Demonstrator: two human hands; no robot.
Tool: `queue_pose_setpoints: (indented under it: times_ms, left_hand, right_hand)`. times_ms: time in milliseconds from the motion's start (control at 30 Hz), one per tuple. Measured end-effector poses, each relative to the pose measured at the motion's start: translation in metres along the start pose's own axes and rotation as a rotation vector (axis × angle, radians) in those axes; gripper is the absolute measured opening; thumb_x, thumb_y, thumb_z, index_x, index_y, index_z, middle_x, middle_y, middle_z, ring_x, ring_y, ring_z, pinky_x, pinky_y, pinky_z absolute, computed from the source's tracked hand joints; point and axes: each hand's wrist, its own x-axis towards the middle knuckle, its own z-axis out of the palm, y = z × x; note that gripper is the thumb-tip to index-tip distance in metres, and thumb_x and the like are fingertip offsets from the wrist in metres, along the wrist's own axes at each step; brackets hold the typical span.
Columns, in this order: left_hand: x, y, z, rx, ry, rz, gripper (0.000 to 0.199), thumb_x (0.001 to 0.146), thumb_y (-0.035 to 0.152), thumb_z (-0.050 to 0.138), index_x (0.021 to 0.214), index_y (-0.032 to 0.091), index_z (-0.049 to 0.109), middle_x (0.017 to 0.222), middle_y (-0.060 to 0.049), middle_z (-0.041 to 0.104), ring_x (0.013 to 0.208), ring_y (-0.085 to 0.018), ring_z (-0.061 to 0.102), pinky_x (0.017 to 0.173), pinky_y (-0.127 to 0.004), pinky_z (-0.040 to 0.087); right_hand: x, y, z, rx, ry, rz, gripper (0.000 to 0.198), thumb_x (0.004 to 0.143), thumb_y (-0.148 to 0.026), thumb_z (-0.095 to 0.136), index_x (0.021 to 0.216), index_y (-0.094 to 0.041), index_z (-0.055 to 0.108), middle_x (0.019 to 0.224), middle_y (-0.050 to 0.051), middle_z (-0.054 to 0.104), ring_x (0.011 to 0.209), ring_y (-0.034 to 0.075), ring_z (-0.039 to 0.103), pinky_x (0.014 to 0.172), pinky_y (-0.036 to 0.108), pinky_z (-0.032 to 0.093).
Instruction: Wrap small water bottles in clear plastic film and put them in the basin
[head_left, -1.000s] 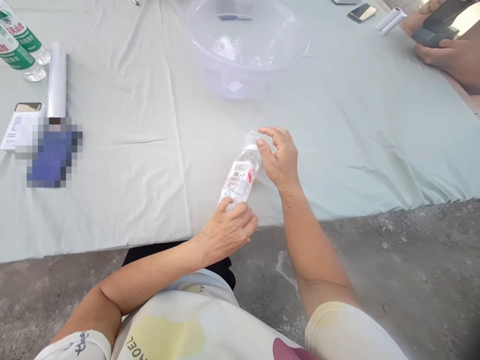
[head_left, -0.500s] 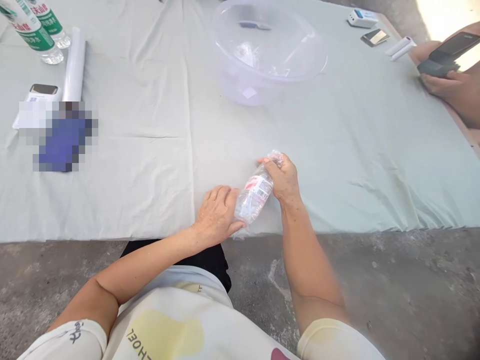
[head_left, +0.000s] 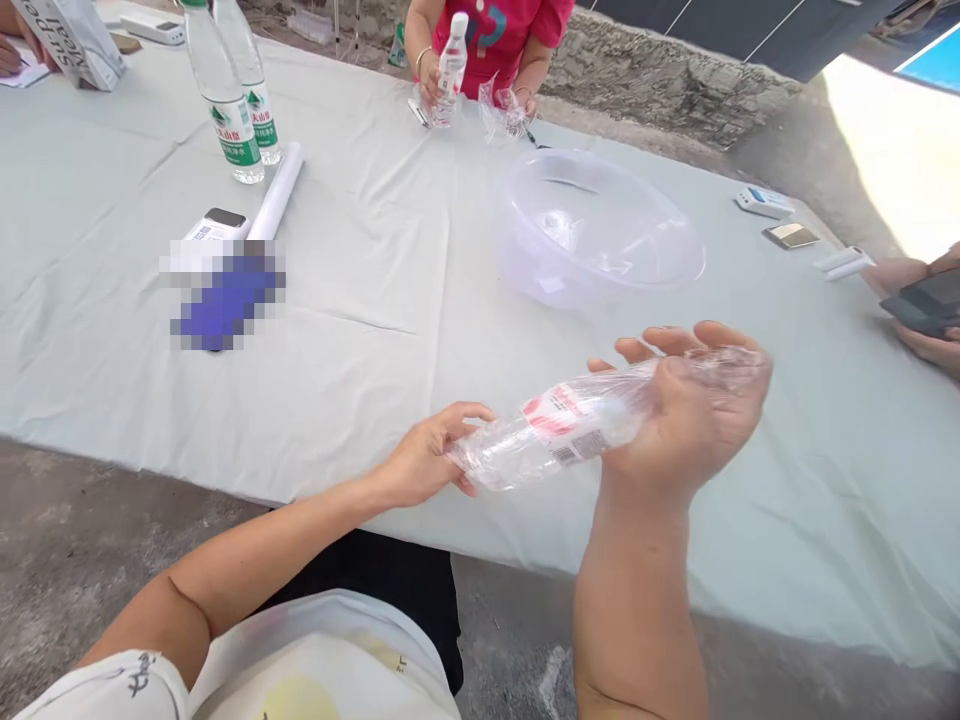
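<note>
A plastic bottle (head_left: 562,425) with a red and white label lies tilted in the air above the cloth, wrapped in thin transparent film. Around its neck end, where the film (head_left: 727,368) is bunched up, my right hand (head_left: 686,430) is closed by the thumb and palm, with the other fingers stretched out. At the base end, my left hand (head_left: 424,455) pinches the bottle or its film between thumb and fingers. The cap is hidden by film and hand.
A translucent basin (head_left: 517,265) stands beyond my hands. Two water bottles (head_left: 238,140), a white roll (head_left: 277,195) and a blurred blue item (head_left: 229,300) are at left. Across the table (head_left: 360,390), a person in red (head_left: 499,40) holds another bottle (head_left: 450,75). Another person's hands hold a dark device (head_left: 930,300).
The wrapped bottle has been raised off the table edge and turned nearly level, its neck end to the right. My left hand now pinches its base. The view has tilted up.
</note>
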Motion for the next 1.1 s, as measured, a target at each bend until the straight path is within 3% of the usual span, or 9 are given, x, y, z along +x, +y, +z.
queue_pose_setpoints:
  times_ms: [133,267,333,467,567,667,767,933,1100]
  left_hand:
    - [0.022,0.031,-0.040,-0.204,-0.154,-0.039,0.053,0.068,0.013,0.080,0.118,0.026,0.069,0.108,-0.003,0.074,0.097,-0.019,0.069,0.084,-0.034,0.057]
    - [0.040,0.035,-0.067,-0.373,-0.222,-0.100,0.045,0.073,0.016,0.078,0.117,0.022,0.073,0.113,-0.008,0.074,0.100,-0.022,0.070,0.092,-0.040,0.055]
    - [0.044,0.028,-0.071,-0.491,-0.176,-0.134,0.037,0.075,0.019,0.072,0.112,0.018,0.074,0.108,-0.010,0.075,0.096,-0.024,0.071,0.090,-0.043,0.057]
    - [0.044,0.014,-0.071,-0.768,-0.028,-0.189,0.029,0.069,0.021,0.058,0.094,0.015,0.072,0.099,-0.012,0.074,0.091,-0.028,0.070,0.084,-0.050,0.057]
    - [0.046,0.008,-0.075,-0.866,0.145,-0.139,0.017,0.069,0.021,0.054,0.081,0.017,0.066,0.089,-0.009,0.070,0.079,-0.023,0.066,0.073,-0.042,0.055]
    - [0.048,0.008,-0.082,-0.876,0.302,-0.057,0.011,0.071,0.022,0.052,0.078,0.019,0.060,0.076,-0.004,0.063,0.067,-0.018,0.058,0.063,-0.033,0.047]
    - [0.049,0.010,-0.089,-0.837,0.350,-0.019,0.008,0.073,0.024,0.055,0.079,0.020,0.058,0.074,-0.002,0.060,0.066,-0.016,0.055,0.064,-0.031,0.045]
    - [0.050,0.012,-0.093,-0.840,0.264,0.024,0.015,0.075,0.029,0.059,0.087,0.020,0.062,0.087,-0.003,0.066,0.079,-0.018,0.061,0.074,-0.032,0.050]
    - [0.052,0.016,-0.096,-0.790,0.200,0.106,0.038,0.083,0.033,0.059,0.120,0.024,0.061,0.128,-0.007,0.064,0.107,-0.021,0.064,0.090,-0.038,0.053]
  right_hand:
    - [0.022,-0.004,0.018,0.016,0.019,-0.166,0.023,0.082,-0.027,0.052,0.094,-0.043,0.064,0.089,0.003,0.059,0.088,0.027,0.065,0.070,0.048,0.060]
    - [0.039,-0.003,0.035,0.084,0.075,-0.093,0.015,0.078,-0.029,0.050,0.086,-0.037,0.060,0.084,0.003,0.055,0.083,0.026,0.065,0.070,0.045,0.058]
    - [0.042,-0.004,0.046,0.147,0.075,-0.024,0.011,0.082,-0.036,0.048,0.079,-0.033,0.058,0.075,0.003,0.049,0.074,0.024,0.062,0.066,0.043,0.056]
    - [0.032,-0.007,0.070,0.071,-0.068,0.006,0.028,0.092,-0.053,0.043,0.079,-0.031,0.055,0.061,-0.002,0.035,0.053,0.018,0.051,0.058,0.039,0.054]
    - [0.017,-0.008,0.089,0.009,-0.276,0.004,0.012,0.089,-0.041,0.054,0.096,-0.035,0.061,0.058,-0.004,0.044,0.053,0.018,0.054,0.062,0.039,0.056]
    - [0.003,-0.010,0.109,0.002,-0.468,-0.020,0.020,0.090,-0.033,0.050,0.104,-0.035,0.064,0.063,-0.002,0.057,0.065,0.020,0.066,0.074,0.043,0.059]
    - [-0.003,-0.015,0.129,0.044,-0.556,-0.048,0.024,0.091,-0.026,0.044,0.100,-0.035,0.065,0.055,-0.005,0.053,0.058,0.018,0.065,0.077,0.045,0.060]
    - [0.020,-0.017,0.150,0.090,-0.572,-0.002,0.017,0.089,-0.022,0.046,0.087,-0.030,0.061,0.049,-0.008,0.045,0.046,0.016,0.058,0.067,0.042,0.060]
    - [0.072,0.015,0.164,0.099,-0.542,0.122,0.007,0.086,-0.026,0.049,0.082,-0.027,0.055,0.047,-0.008,0.036,0.043,0.014,0.051,0.065,0.042,0.060]
